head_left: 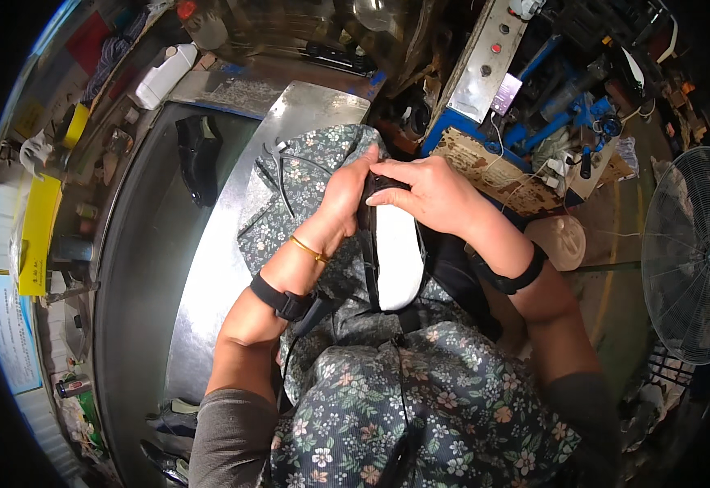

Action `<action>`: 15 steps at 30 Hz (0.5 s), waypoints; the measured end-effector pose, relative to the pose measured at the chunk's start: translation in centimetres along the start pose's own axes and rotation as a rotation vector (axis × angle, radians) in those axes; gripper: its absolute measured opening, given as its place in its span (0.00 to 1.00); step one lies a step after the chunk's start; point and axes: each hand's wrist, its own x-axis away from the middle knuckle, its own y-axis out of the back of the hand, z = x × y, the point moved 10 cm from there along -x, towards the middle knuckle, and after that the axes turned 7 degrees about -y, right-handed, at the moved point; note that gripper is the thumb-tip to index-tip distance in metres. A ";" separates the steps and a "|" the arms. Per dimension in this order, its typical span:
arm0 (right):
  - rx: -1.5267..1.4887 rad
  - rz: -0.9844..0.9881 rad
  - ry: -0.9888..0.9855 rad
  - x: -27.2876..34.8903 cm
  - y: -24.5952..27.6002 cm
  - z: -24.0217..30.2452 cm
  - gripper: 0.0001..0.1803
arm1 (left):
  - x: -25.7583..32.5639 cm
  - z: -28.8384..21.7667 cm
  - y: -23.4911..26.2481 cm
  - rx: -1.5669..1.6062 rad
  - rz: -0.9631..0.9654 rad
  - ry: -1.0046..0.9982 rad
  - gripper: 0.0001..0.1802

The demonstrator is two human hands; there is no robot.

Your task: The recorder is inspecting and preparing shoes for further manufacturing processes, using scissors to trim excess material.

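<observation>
Above my lap I hold a black shoe (398, 264) with a long white surface facing up. One end, wrapped in black material, lies between my hands; the white end points back toward my body. My left hand (345, 191) grips it along the left side, thumb stretched forward. My right hand (436, 189) closes over the far end from the right, its thumb and fingers pressing the black edge. The palms and fingers hide much of that end. Beneath lies a dark flowered apron (420, 398), which also drapes over a shiny metal sheet (208, 301) at left.
On the dark belt (135, 268) at left lies a black shoe (198, 159), with more dark footwear (178, 419) at its near end. A white jug (165, 77) stands beyond. To the right are a machine with a control panel (489, 61), a round beige lid (558, 242) and a large fan (690, 256).
</observation>
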 end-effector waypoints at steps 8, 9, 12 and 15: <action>-0.472 0.109 0.015 -0.5 -1.8 -4.6 0.18 | 0.0 -0.1 0.6 0.158 -0.094 -0.245 0.25; -0.414 0.091 -0.058 -0.6 -2.9 -5.1 0.20 | 0.8 -2.3 1.4 -0.076 -0.165 -0.472 0.25; -1.070 -0.063 -0.393 2.9 -7.3 -8.1 0.27 | 2.8 -4.3 0.7 -0.784 -0.196 -0.796 0.28; -0.892 -0.123 -0.616 8.5 -12.0 -11.0 0.17 | 0.8 -2.1 4.3 -0.745 -0.288 -0.602 0.26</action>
